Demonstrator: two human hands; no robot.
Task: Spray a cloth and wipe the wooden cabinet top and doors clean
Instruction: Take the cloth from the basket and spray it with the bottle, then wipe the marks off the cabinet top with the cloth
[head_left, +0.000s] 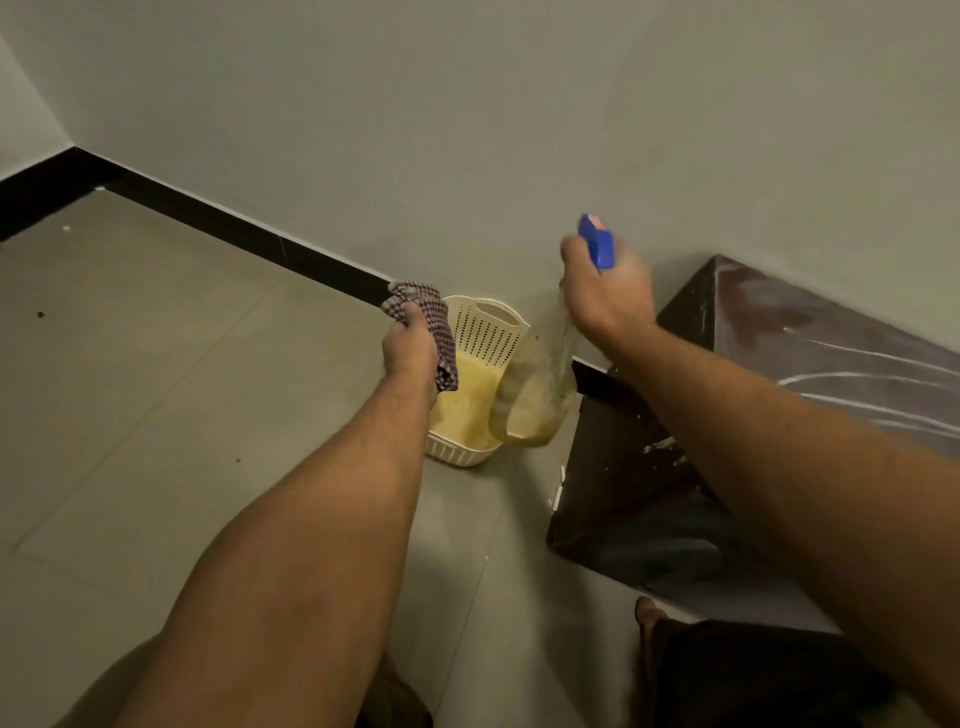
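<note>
My left hand (410, 345) grips a checked red-and-white cloth (426, 317), held up above the floor near the basket. My right hand (608, 291) holds a spray bottle (535, 395) by its neck; the blue trigger head (597, 241) sticks up above my fingers, and the clear body with yellowish liquid hangs tilted below, blurred. The bottle is to the right of the cloth, a short gap between them. The dark wooden cabinet (639, 499) stands low at the right against the wall. Its top (810, 332) is dusty with pale streaks.
A cream perforated plastic basket (483, 332) with something yellow inside sits on the floor against the wall, behind both hands. Grey tiled floor (156, 364) stretches left to a black skirting board (234, 228). My foot (649, 618) is near the cabinet's front.
</note>
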